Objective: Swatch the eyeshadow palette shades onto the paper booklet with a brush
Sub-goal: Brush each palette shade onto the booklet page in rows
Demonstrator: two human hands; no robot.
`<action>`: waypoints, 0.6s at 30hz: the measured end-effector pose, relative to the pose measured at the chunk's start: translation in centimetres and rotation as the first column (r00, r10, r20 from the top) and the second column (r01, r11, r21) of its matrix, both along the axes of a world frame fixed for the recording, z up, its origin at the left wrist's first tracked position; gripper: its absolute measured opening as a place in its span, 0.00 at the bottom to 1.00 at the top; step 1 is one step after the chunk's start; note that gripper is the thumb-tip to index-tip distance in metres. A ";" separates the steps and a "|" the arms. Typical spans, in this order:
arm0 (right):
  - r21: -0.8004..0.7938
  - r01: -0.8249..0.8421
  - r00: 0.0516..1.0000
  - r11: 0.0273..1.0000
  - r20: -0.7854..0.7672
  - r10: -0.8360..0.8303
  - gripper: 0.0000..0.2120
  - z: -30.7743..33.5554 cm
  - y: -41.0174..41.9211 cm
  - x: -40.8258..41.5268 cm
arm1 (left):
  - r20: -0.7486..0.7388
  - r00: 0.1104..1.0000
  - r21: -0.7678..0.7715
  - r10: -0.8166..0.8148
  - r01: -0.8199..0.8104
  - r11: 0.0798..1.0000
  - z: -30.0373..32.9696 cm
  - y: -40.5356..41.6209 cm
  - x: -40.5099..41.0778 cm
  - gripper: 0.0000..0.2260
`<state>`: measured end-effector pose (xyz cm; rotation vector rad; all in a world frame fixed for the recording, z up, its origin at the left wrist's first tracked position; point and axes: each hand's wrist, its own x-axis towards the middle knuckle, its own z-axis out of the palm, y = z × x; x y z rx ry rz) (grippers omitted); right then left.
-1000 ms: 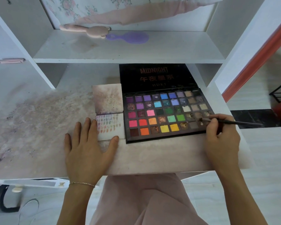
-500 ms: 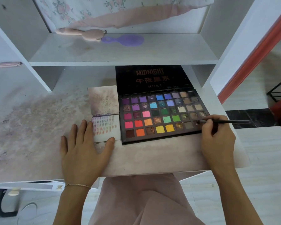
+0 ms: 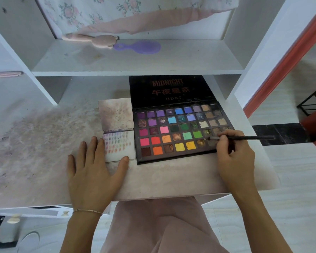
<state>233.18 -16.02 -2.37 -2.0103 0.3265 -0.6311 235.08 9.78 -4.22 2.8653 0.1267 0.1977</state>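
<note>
An open black eyeshadow palette point(image 3: 173, 132) with several rows of coloured pans lies on the desk, its lid propped up behind. Left of it lies the open paper booklet point(image 3: 119, 141), whose lower page carries rows of small colour swatches. My right hand point(image 3: 233, 154) pinches a thin black brush point(image 3: 244, 138); its tip touches the pans near the palette's lower right corner. My left hand point(image 3: 94, 167) rests flat on the desk, fingertips and thumb on the booklet's lower left edge.
The stained white desk point(image 3: 44, 143) sits under a shelf point(image 3: 135, 63) holding a purple hairbrush point(image 3: 140, 47) and a pink comb point(image 3: 91, 38). Floral cloth hangs behind. The desk's front edge runs just below my hands. A black rack point(image 3: 314, 99) stands at the far right.
My right hand has shifted the brush tip slightly left over the lower right pans. My left hand stays flat on the booklet's edge.
</note>
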 end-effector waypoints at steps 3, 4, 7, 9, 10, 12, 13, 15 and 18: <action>0.044 -0.091 0.995 0.995 0.032 0.090 0.15 0.2 1.8 0.2 | 0.001 1.000 0.002 -0.003 0.003 1.000 0.0 0.0 0.0 0.42; 0.059 -0.127 0.991 0.990 0.040 0.125 0.14 0.2 2.5 0.3 | 0.001 1.000 0.003 -0.003 0.003 1.000 0.0 -0.1 0.0 0.42; 0.117 -0.248 0.969 0.962 0.048 0.244 0.13 0.4 4.9 0.9 | -0.001 1.000 0.009 -0.001 0.001 1.000 0.0 0.0 0.0 0.41; 0.135 -0.328 0.945 0.935 0.049 0.324 0.10 0.5 6.7 1.4 | 0.004 1.000 0.007 0.000 0.000 1.000 0.0 -0.1 0.0 0.41; 0.136 -0.359 0.933 0.923 0.048 0.356 0.08 0.6 7.5 1.6 | 0.008 1.000 0.002 0.001 -0.001 1.000 0.1 -0.1 0.0 0.41; 0.095 -0.404 0.915 0.910 0.047 0.402 0.08 0.7 9.1 2.3 | 0.009 1.000 -0.004 0.000 0.000 1.000 0.1 -0.1 -0.1 0.40; 0.055 -0.422 0.906 0.905 0.041 0.420 0.10 0.7 9.7 2.6 | 0.003 1.000 -0.001 0.000 0.000 1.000 0.0 -0.1 -0.1 0.40; -0.006 -0.457 0.889 0.889 0.002 0.457 0.13 0.7 10.7 3.2 | -0.001 1.000 0.000 -0.001 0.001 1.000 -0.1 0.0 -0.1 0.40; -0.039 -0.488 0.871 0.872 -0.083 0.484 0.12 0.4 11.4 3.8 | 0.004 1.000 -0.005 -0.003 0.003 1.000 -0.2 0.1 -0.1 0.40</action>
